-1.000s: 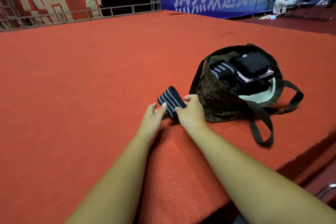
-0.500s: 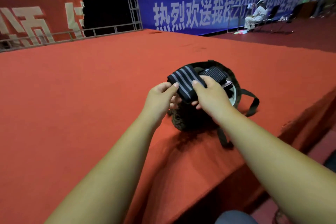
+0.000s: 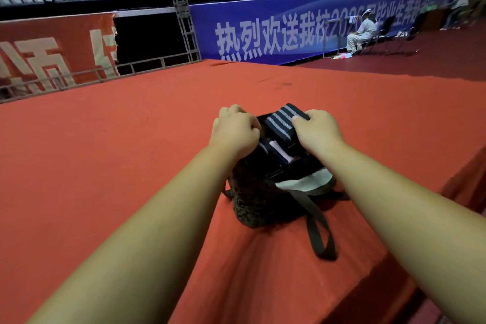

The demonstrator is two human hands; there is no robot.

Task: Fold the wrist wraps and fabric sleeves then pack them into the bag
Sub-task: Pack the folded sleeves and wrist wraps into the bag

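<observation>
While my right hand (image 3: 319, 130) pinches the folded striped wrist wrap (image 3: 282, 121) over the crowded bag (image 3: 257, 200), my left hand (image 3: 235, 130) curled on something unclear, I fear it unfolding if wedged carelessly.

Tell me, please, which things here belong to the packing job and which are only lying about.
Job: striped wrap in the right hand; left hand at the mouth of the bag; folded wraps already inside.
Lying about: red carpet, blue banner, metal truss, seated person.
</observation>
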